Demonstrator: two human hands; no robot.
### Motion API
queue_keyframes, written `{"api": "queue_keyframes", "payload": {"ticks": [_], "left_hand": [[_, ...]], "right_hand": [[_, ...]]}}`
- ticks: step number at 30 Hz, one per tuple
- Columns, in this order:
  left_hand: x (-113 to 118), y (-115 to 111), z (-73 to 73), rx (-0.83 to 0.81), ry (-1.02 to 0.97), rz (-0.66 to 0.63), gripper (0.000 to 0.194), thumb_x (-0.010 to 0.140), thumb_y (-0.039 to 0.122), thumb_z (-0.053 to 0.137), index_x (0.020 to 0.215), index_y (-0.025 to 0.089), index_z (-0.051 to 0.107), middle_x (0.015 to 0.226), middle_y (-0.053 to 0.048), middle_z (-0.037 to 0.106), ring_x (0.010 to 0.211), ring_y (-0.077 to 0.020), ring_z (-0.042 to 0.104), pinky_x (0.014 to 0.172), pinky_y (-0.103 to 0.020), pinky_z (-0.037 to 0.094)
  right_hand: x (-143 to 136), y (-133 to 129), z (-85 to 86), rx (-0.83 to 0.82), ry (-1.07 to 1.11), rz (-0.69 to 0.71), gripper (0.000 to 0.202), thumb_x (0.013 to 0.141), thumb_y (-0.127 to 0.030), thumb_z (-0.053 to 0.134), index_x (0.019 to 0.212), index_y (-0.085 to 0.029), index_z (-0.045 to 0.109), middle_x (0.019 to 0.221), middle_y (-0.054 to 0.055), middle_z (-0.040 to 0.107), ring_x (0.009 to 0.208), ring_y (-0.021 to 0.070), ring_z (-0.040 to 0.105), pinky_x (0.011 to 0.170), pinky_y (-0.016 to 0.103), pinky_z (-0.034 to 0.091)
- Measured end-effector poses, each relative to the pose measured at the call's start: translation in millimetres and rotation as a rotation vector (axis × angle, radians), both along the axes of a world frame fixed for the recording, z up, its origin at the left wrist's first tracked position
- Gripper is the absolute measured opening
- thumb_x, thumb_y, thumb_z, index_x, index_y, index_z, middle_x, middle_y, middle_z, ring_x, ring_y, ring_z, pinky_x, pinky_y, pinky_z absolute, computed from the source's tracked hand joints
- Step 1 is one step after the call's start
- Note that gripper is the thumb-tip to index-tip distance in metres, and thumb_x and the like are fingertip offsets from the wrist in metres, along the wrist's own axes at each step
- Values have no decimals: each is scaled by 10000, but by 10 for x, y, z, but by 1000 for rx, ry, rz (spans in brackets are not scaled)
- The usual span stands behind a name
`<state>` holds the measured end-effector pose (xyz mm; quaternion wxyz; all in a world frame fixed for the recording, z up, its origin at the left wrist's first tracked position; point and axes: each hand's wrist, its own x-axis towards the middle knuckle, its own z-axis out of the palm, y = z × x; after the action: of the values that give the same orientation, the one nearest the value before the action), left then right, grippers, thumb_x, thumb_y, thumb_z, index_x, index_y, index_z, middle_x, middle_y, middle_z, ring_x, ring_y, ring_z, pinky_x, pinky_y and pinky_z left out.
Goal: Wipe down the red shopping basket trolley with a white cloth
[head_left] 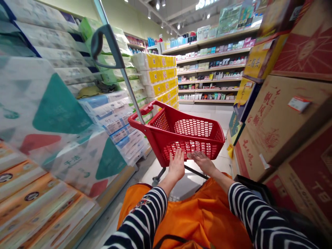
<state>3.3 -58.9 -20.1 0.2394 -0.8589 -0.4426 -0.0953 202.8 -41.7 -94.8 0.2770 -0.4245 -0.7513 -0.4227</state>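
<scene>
A red rolling shopping basket (186, 136) with perforated sides stands in the aisle in front of me. Its metal pole (132, 90) and grey handle (110, 46) rise on the left. My left hand (177, 164) is held with fingers stretched up, at the lower part of the basket's near side. Just to the right, my right hand (203, 162) reaches toward the same side, fingers extended and pointing left. Both hands look empty, and their fingertips are at or very near the red plastic.
Stacked tissue packs (64, 148) line the left side, with yellow packs (160, 76) farther on. Cardboard boxes (287, 117) are piled closely on the right. Shelves (212, 71) of small goods stand at the back.
</scene>
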Motion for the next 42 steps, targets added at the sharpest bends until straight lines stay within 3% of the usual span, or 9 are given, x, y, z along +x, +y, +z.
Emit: {"api": "queue_keyframes", "payload": {"ticks": [8, 16, 24, 26, 31, 33, 35, 40, 42], "left_hand": [[261, -66, 169, 14, -1, -56, 662, 789, 198, 370, 1417, 50, 218, 1493, -98, 68, 1374, -231, 48, 1088, -539, 71], [375, -183, 6, -27, 83, -150, 613, 817, 181, 332, 1410, 56, 240, 1491, -108, 100, 1373, -237, 50, 1092, -533, 73], [539, -179, 114, -28, 66, -164, 657, 781, 166, 356, 1416, 64, 222, 1496, -92, 78, 1376, -221, 25, 1090, -535, 62], [582, -184, 118, -26, 63, -174, 648, 791, 168, 343, 1419, 68, 216, 1496, -85, 77, 1376, -218, 30, 1090, -538, 59], [584, -177, -19, -24, 100, -221, 612, 824, 194, 318, 1415, 62, 228, 1496, -87, 76, 1374, -232, 41, 1090, -537, 60], [546, -165, -39, -20, 103, -219, 607, 824, 188, 318, 1411, 58, 235, 1494, -97, 95, 1373, -235, 52, 1088, -538, 62], [501, -148, -1, -17, 103, -197, 605, 820, 181, 320, 1407, 56, 246, 1491, -102, 111, 1372, -236, 65, 1087, -538, 62], [387, -71, 210, 34, 66, -128, 615, 809, 169, 336, 1406, 52, 250, 1493, -99, 91, 1373, -234, 48, 1090, -539, 40], [338, -39, 253, 42, 48, -96, 619, 807, 160, 333, 1410, 53, 241, 1493, -98, 89, 1373, -233, 53, 1089, -539, 48]], "right_hand": [[254, -211, 548, 177, 121, -34, 443, 874, -41, 349, 1283, -132, 495, 1340, 67, 446, 1336, 231, 247, 1086, 427, 255], [419, -189, -97, 30, 20, -90, 473, 812, -6, 393, 1252, -126, 517, 1257, 108, 517, 1216, 243, 422, 971, 441, 378], [710, -419, 332, 240, 263, -142, 393, 870, -67, 383, 1223, -121, 547, 1296, 81, 490, 1332, 237, 255, 1060, 434, 281], [730, -382, 267, 223, 258, -153, 381, 867, -64, 384, 1199, -119, 565, 1290, 80, 497, 1323, 239, 275, 1055, 436, 286], [657, -299, -201, 38, 199, -210, 446, 792, 8, 400, 1168, -136, 592, 1269, 78, 515, 1236, 251, 405, 986, 437, 361], [598, -306, -252, 15, 186, -208, 445, 784, 11, 406, 1158, -134, 598, 1250, 76, 532, 1206, 246, 438, 972, 428, 379], [518, -324, -139, 45, 183, -164, 421, 815, -21, 410, 1183, -134, 581, 1261, 74, 523, 1227, 239, 418, 998, 422, 361], [285, -251, 473, 191, 272, -72, 394, 897, -95, 367, 1256, -138, 524, 1309, 79, 478, 1326, 219, 275, 1077, 424, 264], [221, -163, 593, 211, 264, -49, 393, 903, -95, 359, 1258, -139, 522, 1313, 74, 474, 1326, 221, 274, 1080, 427, 259]]}}
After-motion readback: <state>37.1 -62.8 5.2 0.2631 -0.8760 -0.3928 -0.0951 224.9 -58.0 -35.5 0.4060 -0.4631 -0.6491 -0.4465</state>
